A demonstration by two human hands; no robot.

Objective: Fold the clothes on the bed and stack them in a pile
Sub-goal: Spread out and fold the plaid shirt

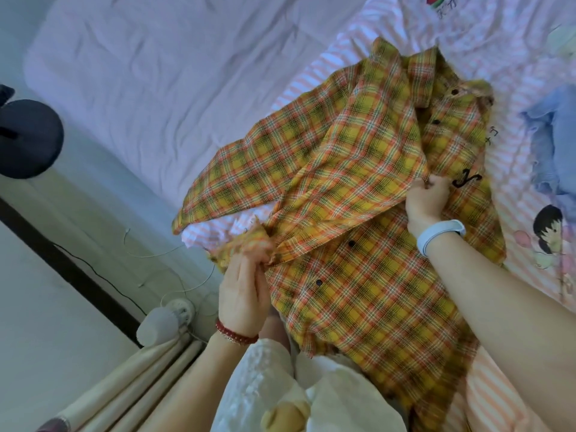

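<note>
A yellow plaid shirt [358, 213] is lying spread on the bed [140, 88], over a pink striped sheet [514, 182]. The left hand [243, 291] is gripping a bunched hem corner at the shirt's near edge; the right hand [428, 201] is pinching a fold of the front panel. Blue denim [551, 145] is lying just beside the shirt's right edge, and a white printed garment [452, 17] beyond the collar.

Free room: bare lilac bed sheet [149, 73], left of the plaid shirt [358, 194].
Obstacles: blue denim garment [554, 145] right of the shirt; striped pink blanket [514, 73] beyond it.
</note>
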